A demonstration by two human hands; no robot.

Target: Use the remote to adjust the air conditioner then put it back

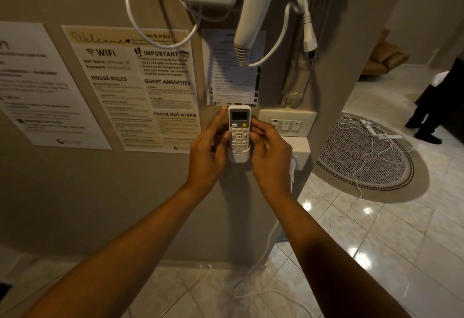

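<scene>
A white air conditioner remote [239, 127] with a grey screen and a yellow button stands upright against the beige wall. Its lower end sits inside a white wall holder [238, 157]. My left hand [209, 152] grips the remote's left side, thumb on the edge near the buttons. From the other side, my right hand [270, 152] has its fingers against the remote's right edge. Both hands hide parts of the holder. The air conditioner itself is out of view.
A wall hair dryer [253, 14] with white cords hangs just above. Paper notices [140, 86] cover the wall to the left. A switch panel [288, 123] sits right of the remote. On the tiled floor lie a round mat [364, 159] and cables. A person's dark legs [431, 106] stand far right.
</scene>
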